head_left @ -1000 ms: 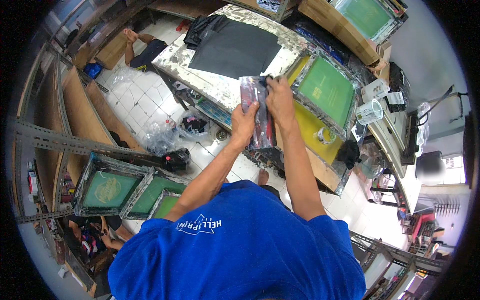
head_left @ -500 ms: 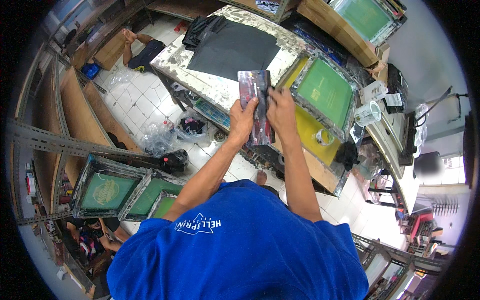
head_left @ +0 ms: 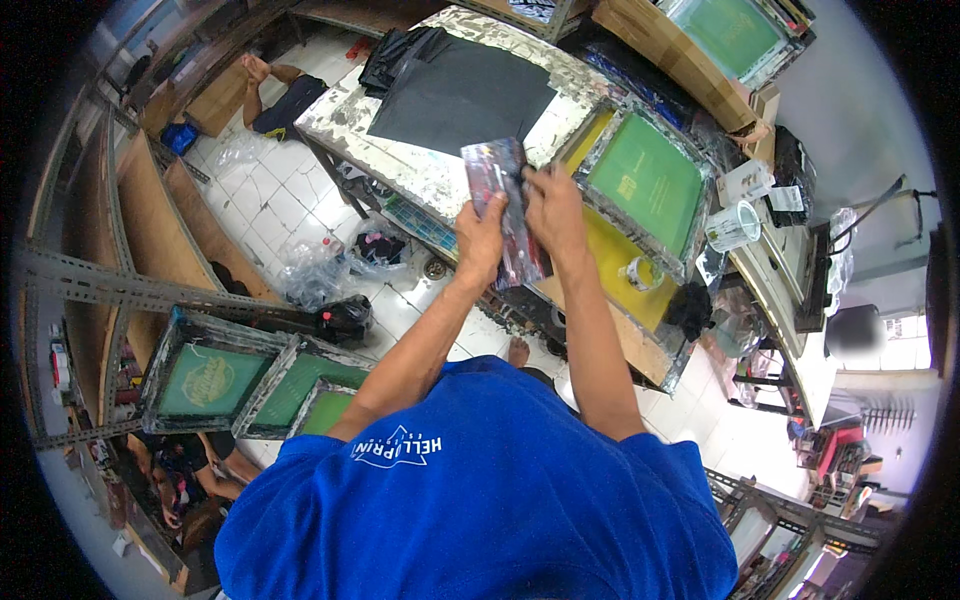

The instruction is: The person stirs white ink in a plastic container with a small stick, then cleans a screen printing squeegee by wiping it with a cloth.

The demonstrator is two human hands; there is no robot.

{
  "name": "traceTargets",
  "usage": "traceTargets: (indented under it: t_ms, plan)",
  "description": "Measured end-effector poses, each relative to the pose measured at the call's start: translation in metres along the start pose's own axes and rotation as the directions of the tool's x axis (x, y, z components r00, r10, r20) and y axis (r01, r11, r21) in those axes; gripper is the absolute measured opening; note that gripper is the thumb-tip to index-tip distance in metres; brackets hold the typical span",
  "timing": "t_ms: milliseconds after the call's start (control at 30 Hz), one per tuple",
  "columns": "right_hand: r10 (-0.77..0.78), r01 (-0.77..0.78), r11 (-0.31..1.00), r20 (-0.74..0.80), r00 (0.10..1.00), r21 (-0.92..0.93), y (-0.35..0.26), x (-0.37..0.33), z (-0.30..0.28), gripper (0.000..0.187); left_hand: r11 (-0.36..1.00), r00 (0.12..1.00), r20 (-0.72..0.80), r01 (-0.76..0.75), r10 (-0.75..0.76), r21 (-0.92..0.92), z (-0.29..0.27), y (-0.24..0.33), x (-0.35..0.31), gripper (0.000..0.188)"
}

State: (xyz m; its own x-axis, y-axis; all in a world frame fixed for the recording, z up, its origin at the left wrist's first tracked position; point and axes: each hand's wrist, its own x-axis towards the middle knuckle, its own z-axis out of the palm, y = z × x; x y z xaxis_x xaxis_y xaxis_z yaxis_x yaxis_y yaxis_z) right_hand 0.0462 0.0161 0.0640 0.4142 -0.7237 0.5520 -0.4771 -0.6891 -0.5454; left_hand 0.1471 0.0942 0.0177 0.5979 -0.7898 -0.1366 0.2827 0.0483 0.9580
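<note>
My left hand [head_left: 480, 240] is wrapped round a flat, ink-smeared squeegee [head_left: 492, 168], thumb on its face, holding it upright and slightly tilted over the table's near edge. At its right edge, my right hand [head_left: 556, 212] has its fingers curled in; whatever they pinch is too small to make out. Beyond the squeegee, a black sheet [head_left: 465, 95] lies on the paint-spattered table [head_left: 350, 135]. To the right, a green framed printing screen [head_left: 648, 180] rests on a yellow panel [head_left: 605, 240], with a tape roll [head_left: 642, 273] near it.
A clear plastic cup [head_left: 734, 228] and a cardboard box [head_left: 675, 65] stand at the right. More framed screens [head_left: 208, 380] lean by a metal rack [head_left: 80, 280] at the left. Plastic bags [head_left: 315, 270] lie on the tiled floor. Two other people [head_left: 290, 108] [head_left: 190, 470] are at the left.
The squeegee has tilted, its top leaning left, and both hands have shifted slightly left with it. My right fingers have moved a little along its right edge.
</note>
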Motion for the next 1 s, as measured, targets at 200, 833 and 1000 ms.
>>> traceTargets:
  t_ms: [200,833,1000]
  plan:
    - [0.16,-0.188,0.968,0.174,0.972,0.163,-0.036,-0.065,-0.036,0.021,0.991,0.994,-0.075,0.071,-0.08,-0.11,-0.016,0.021,0.011,0.028]
    - [0.078,-0.077,0.997,-0.028,0.997,0.019,-0.028,-0.054,-0.046,0.017,0.991,0.998,0.068,-0.01,0.001,0.132,-0.004,0.024,-0.018,0.035]
    - [0.056,-0.058,0.998,-0.118,0.991,-0.018,-0.011,0.0,-0.045,0.018,0.98,0.992,0.112,-0.079,0.06,0.181,0.008,0.009,-0.027,0.034]
